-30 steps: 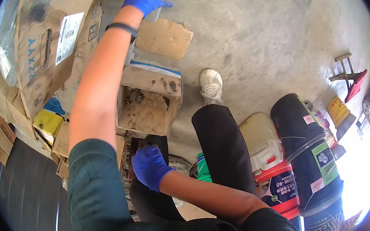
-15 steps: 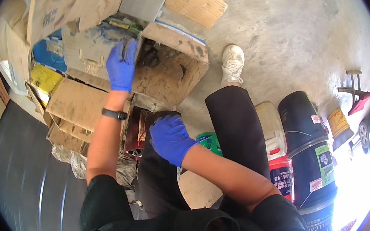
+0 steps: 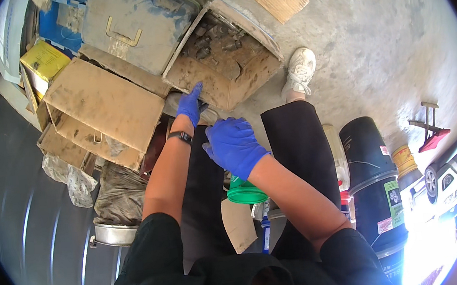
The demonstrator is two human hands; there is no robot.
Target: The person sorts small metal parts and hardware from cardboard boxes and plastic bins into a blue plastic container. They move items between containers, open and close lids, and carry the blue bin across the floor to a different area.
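My left hand [image 3: 191,105], in a blue glove with a dark band at the wrist, is just below the near edge of an opened cardboard box [image 3: 212,91]. Its fingers are apart, and I see nothing held in them. Dirty dark metal parts [image 3: 205,50] lie inside that box. My right hand [image 3: 234,143], also gloved in blue, is curled over by my left knee. Its back faces up, so whatever its fingers hold, if anything, is hidden. Partly behind the left hand shows a greyish rounded thing [image 3: 173,101].
Left of the box lies a dusty grey case [image 3: 135,27] with a handle. Nearer are a stained carton [image 3: 96,103], a yellow box [image 3: 45,66] and a metal pan [image 3: 116,234]. A green tub [image 3: 245,191] stands between my legs, black buckets [image 3: 375,183] to the right.
My left hand has moved from beside the case down toward my right hand. The view has shifted, and the raised cardboard at the upper left is out of it.
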